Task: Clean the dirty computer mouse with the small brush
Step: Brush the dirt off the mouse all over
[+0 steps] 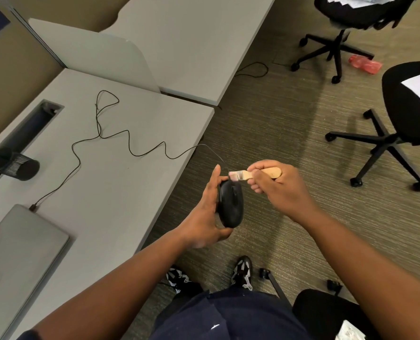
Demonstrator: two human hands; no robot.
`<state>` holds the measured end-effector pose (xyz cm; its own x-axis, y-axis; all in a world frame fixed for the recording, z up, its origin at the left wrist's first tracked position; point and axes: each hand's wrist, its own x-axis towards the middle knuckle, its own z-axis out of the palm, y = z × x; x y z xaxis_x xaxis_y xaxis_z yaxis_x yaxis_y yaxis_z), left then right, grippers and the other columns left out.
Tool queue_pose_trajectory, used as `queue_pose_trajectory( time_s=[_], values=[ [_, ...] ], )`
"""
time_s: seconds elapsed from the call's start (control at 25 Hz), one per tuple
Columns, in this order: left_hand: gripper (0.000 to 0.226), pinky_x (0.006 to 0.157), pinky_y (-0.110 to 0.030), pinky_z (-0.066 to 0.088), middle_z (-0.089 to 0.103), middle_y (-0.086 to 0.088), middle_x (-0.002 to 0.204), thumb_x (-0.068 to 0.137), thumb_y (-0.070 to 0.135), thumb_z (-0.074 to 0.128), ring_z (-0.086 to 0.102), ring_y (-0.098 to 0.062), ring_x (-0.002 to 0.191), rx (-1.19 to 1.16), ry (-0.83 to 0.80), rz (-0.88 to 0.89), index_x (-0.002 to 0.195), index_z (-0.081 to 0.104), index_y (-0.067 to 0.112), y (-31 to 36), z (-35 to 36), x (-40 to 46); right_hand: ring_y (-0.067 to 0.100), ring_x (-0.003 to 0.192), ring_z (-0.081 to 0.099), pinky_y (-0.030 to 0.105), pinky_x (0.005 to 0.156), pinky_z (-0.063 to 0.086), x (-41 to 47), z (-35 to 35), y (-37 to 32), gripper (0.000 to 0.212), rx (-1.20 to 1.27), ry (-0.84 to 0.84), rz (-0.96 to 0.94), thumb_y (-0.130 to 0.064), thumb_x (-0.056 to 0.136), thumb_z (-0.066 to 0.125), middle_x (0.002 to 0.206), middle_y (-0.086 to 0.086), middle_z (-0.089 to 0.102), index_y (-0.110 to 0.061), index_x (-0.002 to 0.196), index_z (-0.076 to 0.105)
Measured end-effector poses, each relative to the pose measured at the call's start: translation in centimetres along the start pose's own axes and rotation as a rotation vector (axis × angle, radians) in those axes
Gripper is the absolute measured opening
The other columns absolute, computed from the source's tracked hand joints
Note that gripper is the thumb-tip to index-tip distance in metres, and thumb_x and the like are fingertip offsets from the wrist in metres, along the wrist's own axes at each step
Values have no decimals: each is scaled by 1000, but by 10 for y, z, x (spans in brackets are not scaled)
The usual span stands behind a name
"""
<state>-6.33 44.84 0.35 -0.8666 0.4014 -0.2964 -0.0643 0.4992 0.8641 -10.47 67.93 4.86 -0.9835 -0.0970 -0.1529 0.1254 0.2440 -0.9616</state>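
My left hand (207, 212) grips a black wired computer mouse (231, 206), holding it upright over the carpet just off the desk's edge. My right hand (275, 184) grips the wooden handle of a small brush (247, 174). The brush's pale bristles touch the top front end of the mouse, near where the cable leaves it. The mouse's thin black cable (130, 148) snakes back across the grey desk (105, 192) to a closed laptop.
A closed grey laptop (17, 253) lies at the desk's near left. A black mesh pen cup (15, 164) lies on its side at the left edge. Office chairs (400, 128) stand on the carpet to the right; a red plastic bag (364, 63) lies on the floor.
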Motion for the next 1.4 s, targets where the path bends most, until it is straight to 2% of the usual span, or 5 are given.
queue_pose_trajectory(
  time_s=[0.16,0.32,0.44,0.68,1.4],
  values=[
    [156,105,-46,58,12,38,162,72,-2,90,38,-26,155,-6,2,-28,154,-24,66,0,0,-1,12,62,74,34,62,61,-7,4,-2,23,-110,-117,39,-43,76,57,70,-3,78,-32,79,77],
    [155,111,-50,53,9,36,164,74,2,91,34,-23,156,23,-7,-21,154,-27,63,3,1,1,23,70,76,49,67,64,-6,7,-4,18,-50,18,-39,-38,86,60,76,-3,79,-38,87,77],
    [156,112,-50,52,12,36,162,74,2,92,36,-20,155,32,4,-25,154,-28,62,6,1,3,29,67,74,58,64,61,-9,11,-4,18,-128,-28,-20,-37,83,58,71,-3,78,-36,80,76],
    [152,115,-48,50,9,34,165,78,4,91,31,-17,158,50,-2,-8,155,-28,60,4,2,0,34,68,74,60,62,60,-7,9,-6,19,-119,29,-76,-41,86,57,74,1,78,-42,92,74],
    [152,114,-55,50,6,35,168,79,2,89,32,-21,158,64,13,-13,154,-30,60,1,0,1,33,66,73,57,60,60,-6,11,-5,18,-120,-4,-70,-42,87,57,72,4,77,-41,89,75]
  ],
)
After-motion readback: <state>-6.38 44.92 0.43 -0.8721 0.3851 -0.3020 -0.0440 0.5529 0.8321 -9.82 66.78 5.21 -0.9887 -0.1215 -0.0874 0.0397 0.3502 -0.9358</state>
